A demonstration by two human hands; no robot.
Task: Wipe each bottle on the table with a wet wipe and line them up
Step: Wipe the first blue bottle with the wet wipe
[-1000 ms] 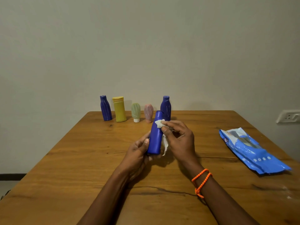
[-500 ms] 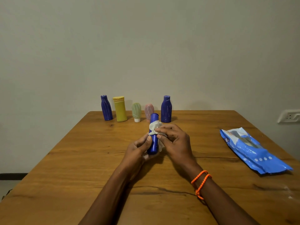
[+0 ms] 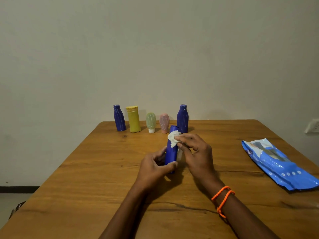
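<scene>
Blue bottle (image 3: 171,150) held upright above the middle of the desk (image 3: 86,169). Left hand (image 3: 155,167) wraps its grip round the bottle's lower part; right hand (image 3: 195,152) pinches a white wipe (image 3: 173,138) against the bottle's upper part. Behind the bottle, five more bottles (image 3: 133,119) stand in a row along the desk's far edge. Right of the bottle lies a blue wipe pack (image 3: 279,164).

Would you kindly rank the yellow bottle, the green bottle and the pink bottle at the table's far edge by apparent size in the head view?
1. yellow bottle, clearly the largest.
2. green bottle and pink bottle: they look alike, so I will not rank them.
</scene>
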